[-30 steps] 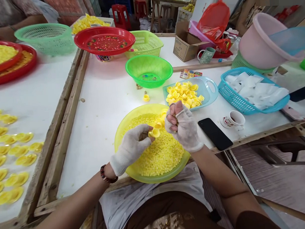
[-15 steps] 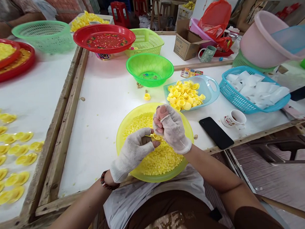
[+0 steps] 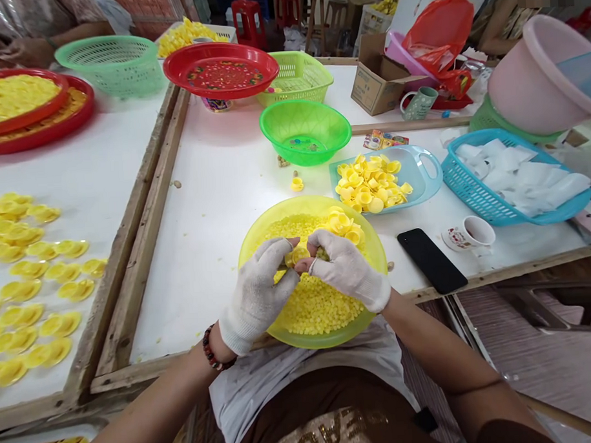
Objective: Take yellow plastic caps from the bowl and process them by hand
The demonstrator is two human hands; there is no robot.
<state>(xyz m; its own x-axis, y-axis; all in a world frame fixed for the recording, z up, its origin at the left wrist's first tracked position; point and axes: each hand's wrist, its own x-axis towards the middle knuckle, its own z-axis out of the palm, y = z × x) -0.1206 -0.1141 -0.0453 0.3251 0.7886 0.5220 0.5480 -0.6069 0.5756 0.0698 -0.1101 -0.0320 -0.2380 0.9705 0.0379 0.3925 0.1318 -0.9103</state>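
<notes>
Both hands wear white gloves with bare fingertips, over a yellow basin [image 3: 257,242] of small yellow pellets [image 3: 318,311]. A small yellow cup [image 3: 297,255] is pinched in my left hand [image 3: 263,290], its thumb and fingers at the rim. My right hand [image 3: 343,268] is closed just beside the cup, thumb tip near it; small pellets show within its curled fingers. Several yellow cups [image 3: 345,225] lie on the pellets behind my right hand. More yellow cups [image 3: 372,183] fill a light blue tray [image 3: 422,172] beyond the basin.
A green bowl [image 3: 305,134], red tray [image 3: 221,69] and cardboard box [image 3: 375,89] stand farther back. At right are a black phone [image 3: 431,261], white mug [image 3: 468,233] and blue basket [image 3: 498,205]. A wooden edge [image 3: 131,246] runs at left. A person's hands [image 3: 28,53] show top left.
My right hand has come down and turned, its fingertips now beside the cup. Cups on the pellets behind it have come into sight. The view has shifted, moving the table contents rightward.
</notes>
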